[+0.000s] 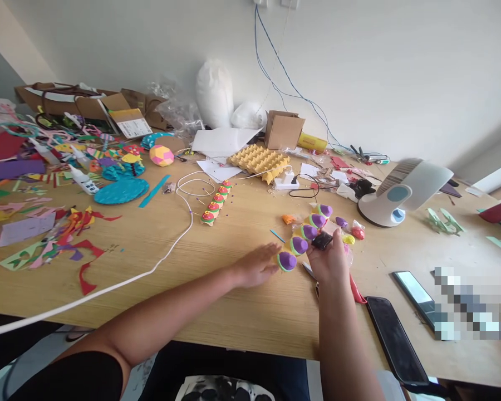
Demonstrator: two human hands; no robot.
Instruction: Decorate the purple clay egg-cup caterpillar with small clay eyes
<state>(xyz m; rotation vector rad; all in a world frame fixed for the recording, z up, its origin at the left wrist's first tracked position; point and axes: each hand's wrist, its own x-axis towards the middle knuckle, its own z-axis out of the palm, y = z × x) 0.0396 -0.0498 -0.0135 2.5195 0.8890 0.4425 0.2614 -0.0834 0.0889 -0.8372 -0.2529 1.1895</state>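
Observation:
A curved row of purple clay cones on green and yellow discs (303,236) lies on the wooden table (217,312). My left hand (256,266) lies flat, fingers stretched, with its fingertips against the nearest purple cone (286,260). My right hand (329,259) is just right of the row, its fingers pinched round a small black object (321,240). Red-handled scissors (356,291) lie under my right wrist. Small lumps of purple, yellow and red clay (350,233) sit beyond the row.
A second row of red and yellow pieces (215,204) lies further back by a white cable (167,253). A white desk fan (401,192) stands at right, two phones (394,340) near the front edge. Cut coloured paper (45,234) covers the left; egg tray (259,160) and boxes at back.

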